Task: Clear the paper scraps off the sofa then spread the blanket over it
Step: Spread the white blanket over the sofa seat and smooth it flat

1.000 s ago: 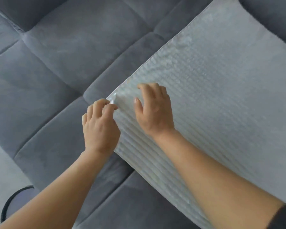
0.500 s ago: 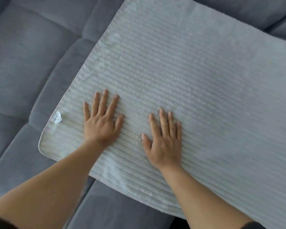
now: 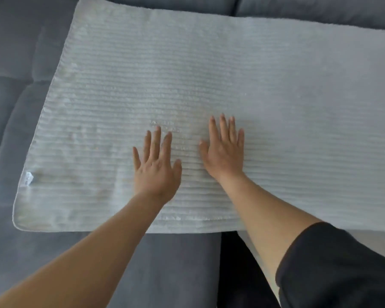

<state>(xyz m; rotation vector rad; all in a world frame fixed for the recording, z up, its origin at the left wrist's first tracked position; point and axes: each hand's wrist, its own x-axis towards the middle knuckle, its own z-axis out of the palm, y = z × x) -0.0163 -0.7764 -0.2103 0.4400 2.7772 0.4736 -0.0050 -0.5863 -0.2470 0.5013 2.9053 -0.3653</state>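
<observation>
A white ribbed blanket (image 3: 209, 70) lies flat across the seat of the grey sofa (image 3: 11, 121), running off the right edge of the view. A small white label (image 3: 28, 178) sticks out at its lower left corner. My left hand (image 3: 156, 167) rests palm down on the blanket near its front edge, fingers spread. My right hand (image 3: 225, 150) lies flat just to the right of it, fingers apart. Neither hand holds anything. No paper scraps show on the sofa.
The sofa's grey cushions (image 3: 176, 263) show to the left of the blanket and in front of it. A dark gap (image 3: 233, 270) opens below the blanket's front edge. The sofa back (image 3: 320, 10) runs along the top. A dark sleeve (image 3: 342, 270) covers my right upper arm.
A second ago both hands were at the blanket's corner by the label. They then went flat on the blanket and have slid right, away from the label.
</observation>
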